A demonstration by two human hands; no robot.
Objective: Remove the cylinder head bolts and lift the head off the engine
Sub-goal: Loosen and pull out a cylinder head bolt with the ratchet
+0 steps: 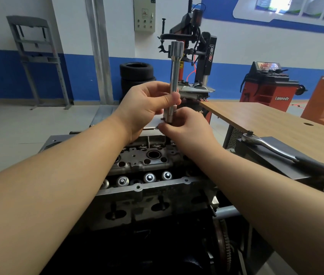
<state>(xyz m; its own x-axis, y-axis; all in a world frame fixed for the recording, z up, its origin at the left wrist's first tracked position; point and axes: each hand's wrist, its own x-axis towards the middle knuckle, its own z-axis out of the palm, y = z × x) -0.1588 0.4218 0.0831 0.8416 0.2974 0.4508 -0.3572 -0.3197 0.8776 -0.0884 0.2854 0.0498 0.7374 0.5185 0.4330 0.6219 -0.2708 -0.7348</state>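
The grey cylinder head (149,161) sits on the engine in front of me, its valve tops and bolt holes exposed. Above its far end my left hand (145,108) grips a long chrome extension bar (174,76) held upright, with a wide socket end at the top. My right hand (185,128) is just below, its fingers pinching the bar's lower end where a small socket piece sits. What lies under the right fingers is hidden.
A ratchet wrench (280,151) with a black grip lies on a dark tray to the right. A wooden table (276,120) stretches behind it. Stacked tyres (137,76), a tyre changer (193,56) and a red balancing machine (268,86) stand beyond.
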